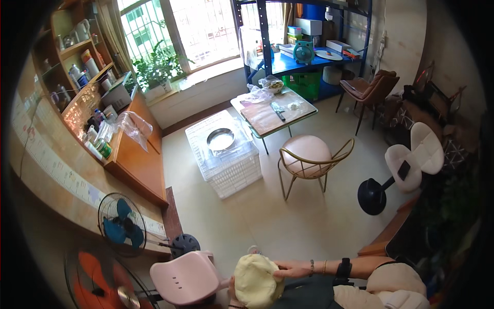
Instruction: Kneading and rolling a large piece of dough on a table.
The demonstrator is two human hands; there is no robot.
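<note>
A large lump of pale yellow dough (254, 280) is held between both hands at the bottom of the view. My right hand (289, 269) grips its right side, fingers pressed on the surface; bracelets and a black wrist strap show on that arm. Only part of my left hand (232, 289) appears, against the left edge of the dough, with the rest hidden behind it or cut off by the frame. Dark cloth (308, 293) lies beneath the right forearm. Just past the dough is a small round clear object (253, 250), too small to name.
A pink plastic chair (185, 276) and two fans (122, 224) stand at left. Ahead, a frying pan (220, 139) sits on a clear lidded crate (235, 174). Beyond it, a folding table (256, 117) holds a cleaver (278, 112) and a bowl (274, 88). A wire-backed chair (308, 154) stands nearby.
</note>
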